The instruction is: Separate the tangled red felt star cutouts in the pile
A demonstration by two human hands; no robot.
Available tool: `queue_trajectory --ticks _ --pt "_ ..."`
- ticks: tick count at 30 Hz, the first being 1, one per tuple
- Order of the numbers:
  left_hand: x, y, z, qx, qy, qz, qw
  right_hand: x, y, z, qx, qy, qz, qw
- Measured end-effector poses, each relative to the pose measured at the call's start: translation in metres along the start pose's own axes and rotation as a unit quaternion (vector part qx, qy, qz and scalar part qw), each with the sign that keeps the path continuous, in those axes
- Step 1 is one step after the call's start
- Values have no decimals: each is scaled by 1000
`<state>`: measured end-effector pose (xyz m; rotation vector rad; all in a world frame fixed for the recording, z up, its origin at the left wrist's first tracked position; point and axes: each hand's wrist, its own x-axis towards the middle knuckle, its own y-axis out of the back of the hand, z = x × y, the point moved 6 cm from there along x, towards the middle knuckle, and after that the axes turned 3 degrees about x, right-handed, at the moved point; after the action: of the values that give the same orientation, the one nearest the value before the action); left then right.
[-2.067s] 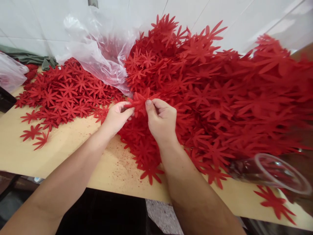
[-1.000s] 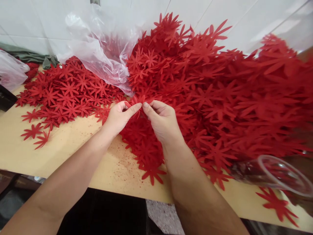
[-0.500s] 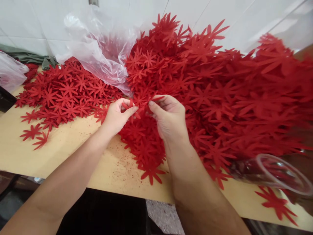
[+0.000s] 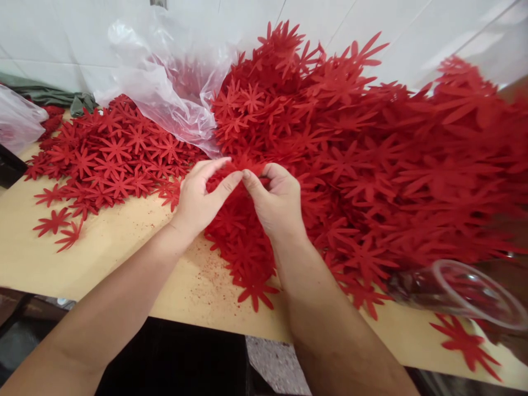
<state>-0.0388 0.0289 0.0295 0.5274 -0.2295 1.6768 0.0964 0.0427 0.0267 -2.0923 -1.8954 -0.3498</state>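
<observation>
Head view, step: a red flower is being fingered above the middle of the tabletop.
Left hand: half open at the flower; blur hides whether it grips.
Right hand: thumb and forefinger seem pinched on it.
Next move: probably calls for a light touch, the flower looking thin.
Tabletop: large pile toward the back right corner, smaller pile back left.
Room: white tiled wall behind.

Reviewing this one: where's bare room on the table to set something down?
Front left: bare tabletop between the smaller red pile and left forearm. A small patch lies between the right forearm, cup and lone red flower. Crowded: around the left hand and right hand, by the large red pile.
</observation>
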Motion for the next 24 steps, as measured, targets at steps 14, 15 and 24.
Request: queue_trajectory --ticks 14,15,24 --pt "7 13 -25 -160 189 83 965 3 0 12 101 -54 -39 993" --pt "7 12 -24 -141 182 70 971 3 0 13 97 -56 -42 993" --pt "5 10 -8 33 43 30 998 1 -3 5 30 -16 -47 998"
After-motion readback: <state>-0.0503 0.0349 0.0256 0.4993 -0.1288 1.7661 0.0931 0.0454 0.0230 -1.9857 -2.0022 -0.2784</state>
